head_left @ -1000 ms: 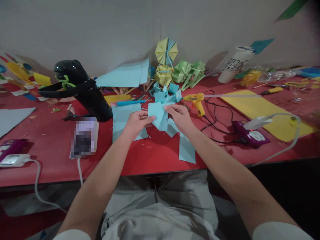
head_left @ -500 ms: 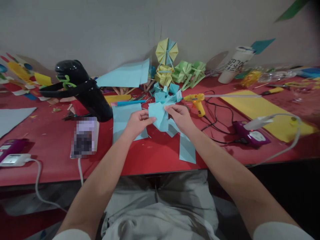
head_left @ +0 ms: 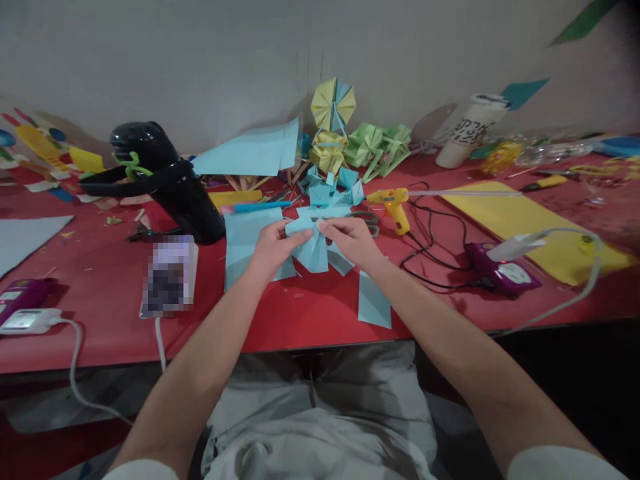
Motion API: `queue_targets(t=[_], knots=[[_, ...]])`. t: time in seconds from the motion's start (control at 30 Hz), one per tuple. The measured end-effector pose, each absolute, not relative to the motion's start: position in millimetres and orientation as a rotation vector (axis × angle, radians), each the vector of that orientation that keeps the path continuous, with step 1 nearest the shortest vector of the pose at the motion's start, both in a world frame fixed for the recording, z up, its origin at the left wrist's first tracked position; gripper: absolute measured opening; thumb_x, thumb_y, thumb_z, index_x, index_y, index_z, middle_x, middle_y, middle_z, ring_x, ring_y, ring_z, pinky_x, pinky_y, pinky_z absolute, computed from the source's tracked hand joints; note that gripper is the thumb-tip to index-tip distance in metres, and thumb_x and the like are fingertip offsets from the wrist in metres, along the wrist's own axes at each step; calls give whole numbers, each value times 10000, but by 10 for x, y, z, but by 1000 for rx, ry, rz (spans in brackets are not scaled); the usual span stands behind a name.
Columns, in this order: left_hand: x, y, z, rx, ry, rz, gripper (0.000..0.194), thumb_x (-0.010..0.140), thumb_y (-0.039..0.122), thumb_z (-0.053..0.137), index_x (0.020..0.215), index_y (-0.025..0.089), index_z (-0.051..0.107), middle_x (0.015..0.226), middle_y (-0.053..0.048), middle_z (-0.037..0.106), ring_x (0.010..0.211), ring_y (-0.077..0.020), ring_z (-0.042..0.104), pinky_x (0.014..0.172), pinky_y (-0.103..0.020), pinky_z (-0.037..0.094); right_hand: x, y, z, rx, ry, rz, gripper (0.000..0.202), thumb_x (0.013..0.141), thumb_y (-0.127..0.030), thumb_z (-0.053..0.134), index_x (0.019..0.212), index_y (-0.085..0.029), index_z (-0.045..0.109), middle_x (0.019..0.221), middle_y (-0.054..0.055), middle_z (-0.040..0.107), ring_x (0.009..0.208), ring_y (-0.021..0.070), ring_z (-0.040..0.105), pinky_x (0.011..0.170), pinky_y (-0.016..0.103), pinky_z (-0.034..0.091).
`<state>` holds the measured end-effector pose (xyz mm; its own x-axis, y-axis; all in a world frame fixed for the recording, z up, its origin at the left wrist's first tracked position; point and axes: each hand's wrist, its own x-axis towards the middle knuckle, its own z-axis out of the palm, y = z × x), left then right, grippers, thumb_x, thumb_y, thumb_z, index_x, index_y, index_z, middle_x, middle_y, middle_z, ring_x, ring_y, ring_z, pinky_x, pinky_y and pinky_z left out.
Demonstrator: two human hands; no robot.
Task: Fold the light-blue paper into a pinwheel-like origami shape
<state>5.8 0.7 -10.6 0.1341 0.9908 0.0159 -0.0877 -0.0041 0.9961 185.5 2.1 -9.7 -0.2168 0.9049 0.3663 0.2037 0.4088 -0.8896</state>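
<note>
Between my hands is a creased piece of light blue paper (head_left: 313,257), held just above the red table. My left hand (head_left: 277,250) pinches its left side with thumb and fingers. On the other side, my right hand (head_left: 354,239) pinches the paper near its upper middle, the two thumbs almost meeting. Flat blue sheets (head_left: 243,250) lie under and left of my left hand, and a blue strip (head_left: 375,300) lies below my right wrist. Scissors (head_left: 370,223) show partly behind my right hand. Small folded blue pieces (head_left: 335,187) sit just beyond.
A yellow glue gun (head_left: 395,207) with a black cord lies to the right, near a purple power strip (head_left: 505,267) and a yellow sheet (head_left: 545,230). A black bottle (head_left: 185,200) and a phone (head_left: 170,277) are on the left. Folded paper ornaments (head_left: 334,110) stand against the wall.
Both hands have turned the blue paper and drawn closer together, so it now bunches at their thumbs and fans out below. The scissors have come into view behind my right hand.
</note>
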Motion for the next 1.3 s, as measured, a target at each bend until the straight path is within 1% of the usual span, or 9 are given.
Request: queue_targets(t=[0.07, 0.23, 0.4, 0.6, 0.8, 1.03, 1.13, 1.3], knots=[[53, 9, -113, 1241, 1073, 1155, 351, 631, 383, 831, 868, 156, 704, 767, -32, 703, 669, -141, 612, 633, -263, 490, 1847, 6, -85, -955, -1731, 863, 509, 857, -590, 560, 563, -181, 487, 557, -18, 436, 567, 99, 378, 558, 263, 318], [44, 3, -93, 1281, 1072, 1136, 354, 613, 389, 837, 849, 161, 706, 788, -27, 701, 706, -150, 620, 669, -274, 498, 1846, 0, -92, -901, -1790, 837, 479, 884, -560, 539, 589, -185, 492, 576, -17, 441, 578, 101, 380, 567, 263, 315], [55, -15, -52, 1244, 1068, 1097, 373, 608, 403, 837, 851, 153, 705, 773, -29, 704, 687, -151, 625, 663, -280, 510, 1845, 7, -109, -904, -1754, 865, 464, 890, -514, 553, 579, -181, 464, 572, -26, 392, 577, 95, 348, 562, 262, 292], [42, -4, -73, 1247, 1030, 1118, 359, 610, 373, 845, 850, 144, 710, 784, -33, 713, 698, -150, 633, 678, -282, 515, 1841, 18, -110, -934, -1679, 942, 474, 855, -534, 588, 563, -176, 478, 567, -25, 393, 580, 95, 350, 562, 263, 291], [34, 2, -84, 1224, 974, 1070, 425, 612, 318, 851, 964, 135, 698, 881, -66, 739, 780, -171, 670, 765, -315, 533, 1870, 53, -136, -973, -1578, 968, 449, 838, -528, 606, 573, -178, 515, 558, -24, 404, 566, 98, 356, 553, 266, 290], [38, -8, -47, 1194, 982, 1081, 414, 592, 303, 859, 935, 135, 701, 902, -81, 751, 810, -195, 691, 777, -335, 540, 1869, 46, -92, -955, -1540, 1002, 457, 813, -521, 630, 545, -182, 479, 548, -32, 366, 547, 89, 317, 530, 267, 267], [29, -10, -45, 1205, 981, 1062, 425, 593, 304, 861, 949, 133, 705, 922, -92, 753, 823, -204, 696, 776, -343, 547, 1878, 59, -109, -960, -1519, 998, 447, 810, -512, 638, 550, -180, 491, 551, -32, 385, 546, 88, 335, 530, 263, 276], [22, -18, -39, 1200, 1030, 1018, 424, 594, 332, 864, 933, 128, 710, 871, -95, 752, 770, -204, 693, 733, -358, 568, 1890, 72, -116, -952, -1501, 989, 443, 810, -503, 643, 546, -179, 495, 542, -31, 397, 538, 87, 345, 530, 262, 284]])
